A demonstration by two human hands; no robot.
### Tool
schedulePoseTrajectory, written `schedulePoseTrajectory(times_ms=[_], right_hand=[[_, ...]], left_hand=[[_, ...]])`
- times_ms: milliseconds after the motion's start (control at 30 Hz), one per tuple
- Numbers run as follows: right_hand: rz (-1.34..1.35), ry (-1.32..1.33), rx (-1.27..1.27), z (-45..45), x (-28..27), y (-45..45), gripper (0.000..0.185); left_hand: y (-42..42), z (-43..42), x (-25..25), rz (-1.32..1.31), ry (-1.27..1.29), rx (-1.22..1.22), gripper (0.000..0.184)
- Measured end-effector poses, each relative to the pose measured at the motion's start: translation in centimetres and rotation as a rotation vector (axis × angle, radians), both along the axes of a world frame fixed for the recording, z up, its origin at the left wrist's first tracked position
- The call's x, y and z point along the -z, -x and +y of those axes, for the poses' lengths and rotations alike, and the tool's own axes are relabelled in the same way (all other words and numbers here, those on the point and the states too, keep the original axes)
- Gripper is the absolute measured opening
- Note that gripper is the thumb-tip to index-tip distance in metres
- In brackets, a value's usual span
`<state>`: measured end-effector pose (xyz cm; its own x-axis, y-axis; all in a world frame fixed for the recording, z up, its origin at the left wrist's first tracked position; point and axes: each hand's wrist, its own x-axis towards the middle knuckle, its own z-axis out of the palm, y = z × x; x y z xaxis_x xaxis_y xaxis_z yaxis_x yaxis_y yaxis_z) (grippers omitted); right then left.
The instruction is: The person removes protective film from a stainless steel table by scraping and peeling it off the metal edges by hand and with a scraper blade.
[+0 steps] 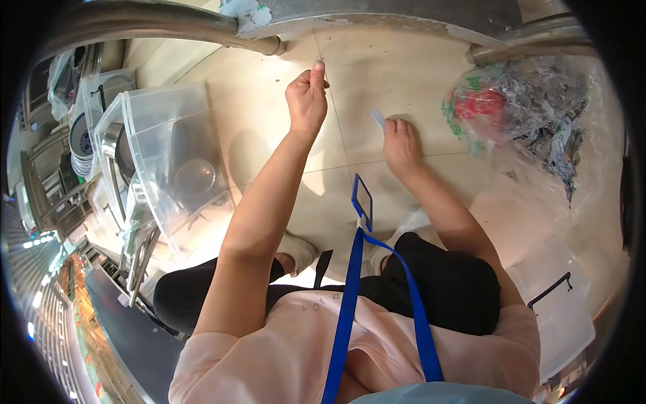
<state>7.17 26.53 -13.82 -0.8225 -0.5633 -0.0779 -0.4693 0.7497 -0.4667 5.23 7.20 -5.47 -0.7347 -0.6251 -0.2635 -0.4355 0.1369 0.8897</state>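
Observation:
My left hand (307,101) is held out over the tiled floor (262,148), its fingers curled and the thumb pressed against them. Whatever it pinches, if anything, is too small to make out. Lower and to the right, my right hand (402,145) is closed on a small, pale, translucent strip (378,120) that sticks out past the fingertips. Between my arms dangles a blue-framed badge (363,202) on a blue lanyard (345,316).
On the left, a clear plastic bin (168,148) lies tipped beside bowls and pans. To the right sits a clear bag of grey shredded scraps (538,101) with a red item (481,111). A metal frame (377,20) crosses the top. A clear lid (558,303) lies lower right.

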Motion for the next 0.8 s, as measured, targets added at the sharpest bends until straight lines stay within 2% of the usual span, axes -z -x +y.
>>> schedulePoseTrajectory(times_ms=[33,67,133,167,200,267,333,400,467,533,567,600,667,767,800], right_hand=[[-0.006,-0.033,0.025,-0.3,0.5,0.0,0.021],[-0.013,-0.062,0.048,-0.5,0.8,0.1,0.022],[-0.110,-0.045,0.088,-0.8,0.5,0.5,0.016],[-0.159,-0.035,0.108,-0.9,0.3,0.8,0.014],[-0.198,-0.049,0.101,-1.0,0.2,1.0,0.013],[-0.280,-0.080,0.084,-1.1,0.1,1.3,0.011],[-0.196,-0.041,0.043,-1.1,0.1,0.9,0.011],[-0.114,0.036,-0.002,-1.4,-0.8,1.2,0.010],[-0.031,0.156,-0.037,-2.5,-4.2,2.9,0.008],[0.209,0.355,-0.111,-4.4,-8.8,5.8,0.004],[0.335,0.382,-0.173,-5.4,-11.4,7.6,0.004],[0.458,0.409,-0.236,-6.5,-13.6,9.2,0.005],[0.705,0.488,-0.370,-9.1,-15.3,12.5,0.005],[0.852,0.469,-0.540,-12.9,-15.2,15.6,0.003],[0.859,0.460,-0.573,-13.5,-15.1,16.1,0.002]], left_hand=[[-0.1,-0.1,0.9,0.004,-0.015,0.023,0.040],[-0.1,-0.2,1.5,-0.031,-0.020,0.083,0.030],[-0.5,-0.1,2.7,0.122,-0.077,0.141,0.015],[-0.8,-0.2,3.2,0.166,-0.022,0.199,0.022],[-1.0,-0.2,2.8,0.248,0.146,0.259,0.027],[-1.6,-1.2,2.4,0.107,0.041,0.199,0.021],[-1.7,-2.4,-0.5,0.097,-0.152,0.029,0.020],[-1.7,-4.0,-1.0,0.188,-0.014,0.058,0.020],[-0.9,-5.6,-2.3,0.215,0.326,0.097,0.019],[0.1,-7.7,-4.0,0.302,0.640,0.139,0.016],[0.7,-7.8,-5.4,0.295,0.665,0.113,0.008],[1.2,-8.6,-5.6,0.428,0.805,0.148,0.012],[1.7,-9.1,-5.8,0.444,0.888,0.157,0.012],[1.5,-8.9,-5.9,0.352,0.798,0.120,0.018],[1.5,-8.9,-5.6,0.298,0.583,0.085,0.021]])
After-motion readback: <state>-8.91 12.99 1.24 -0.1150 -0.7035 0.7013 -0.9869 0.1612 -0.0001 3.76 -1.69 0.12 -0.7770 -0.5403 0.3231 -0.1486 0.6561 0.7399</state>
